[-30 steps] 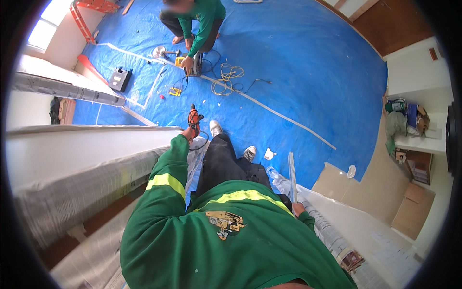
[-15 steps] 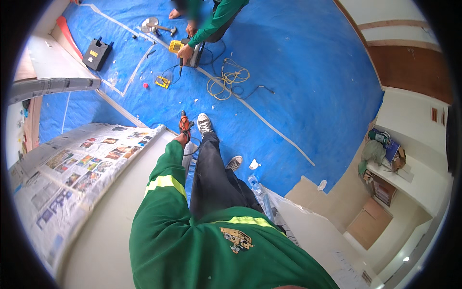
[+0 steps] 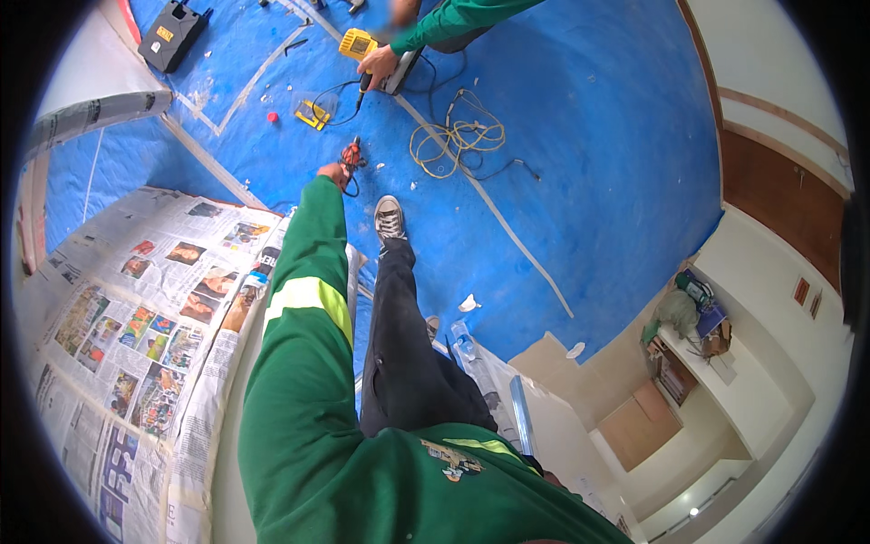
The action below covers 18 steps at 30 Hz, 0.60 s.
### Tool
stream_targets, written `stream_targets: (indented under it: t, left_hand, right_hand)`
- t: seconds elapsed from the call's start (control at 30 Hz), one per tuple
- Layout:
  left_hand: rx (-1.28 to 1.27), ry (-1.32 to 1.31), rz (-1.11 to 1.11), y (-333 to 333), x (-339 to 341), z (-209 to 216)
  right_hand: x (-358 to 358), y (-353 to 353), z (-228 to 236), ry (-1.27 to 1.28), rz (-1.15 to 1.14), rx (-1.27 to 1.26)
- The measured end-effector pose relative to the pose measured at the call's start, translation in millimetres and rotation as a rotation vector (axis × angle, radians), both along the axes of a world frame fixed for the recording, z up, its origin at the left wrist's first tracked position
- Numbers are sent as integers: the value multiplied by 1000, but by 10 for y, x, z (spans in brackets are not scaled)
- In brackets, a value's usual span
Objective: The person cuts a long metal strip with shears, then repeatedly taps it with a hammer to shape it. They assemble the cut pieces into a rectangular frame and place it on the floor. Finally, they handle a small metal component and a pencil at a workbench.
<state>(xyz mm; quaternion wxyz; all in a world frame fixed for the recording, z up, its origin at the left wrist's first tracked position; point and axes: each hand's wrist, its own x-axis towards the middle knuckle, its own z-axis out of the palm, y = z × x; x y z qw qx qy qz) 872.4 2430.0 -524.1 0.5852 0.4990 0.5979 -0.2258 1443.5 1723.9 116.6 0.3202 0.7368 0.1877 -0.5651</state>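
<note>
My left hand [image 3: 334, 172], at the end of an outstretched arm, is closed around a red power drill [image 3: 352, 154] with a dark cord looping beneath it. The drill hangs over the blue floor sheet [image 3: 580, 181], its tip toward the far side. My right hand is out of view. Just beyond the drill, a co-worker's hand [image 3: 379, 65] in a green sleeve grips a yellow-and-black power tool [image 3: 359, 43] on the floor. A yellow-and-clear packet [image 3: 313, 114] and a small red cap [image 3: 273, 118] lie nearby.
A tangled yellowish cord [image 3: 458, 136] lies right of the drill. A newspaper-covered surface [image 3: 136, 308] runs along my left side, with a black case [image 3: 172, 36] at the far left. My shoe [image 3: 389, 218] is on the sheet. A cluttered shelf [image 3: 725, 363] stands right.
My left arm has reached farther forward with the drill, closer to the co-worker's tool. My view has shifted, and one foot now stands forward of the other.
</note>
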Motion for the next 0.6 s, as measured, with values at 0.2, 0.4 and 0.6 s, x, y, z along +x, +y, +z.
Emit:
stream_targets:
  t: [0.2,0.4,0.6]
  left_hand:
    - [-103,-227,1965,-397,76,-185]
    - [164,362,111,-1261,-192,-189]
    - [825,-43,23,-2355,145,369]
  right_hand:
    - [-126,935,195,244,423,-94]
    - [-266,681,51,295,321,115]
    - [-324,234,-340,304,201,209]
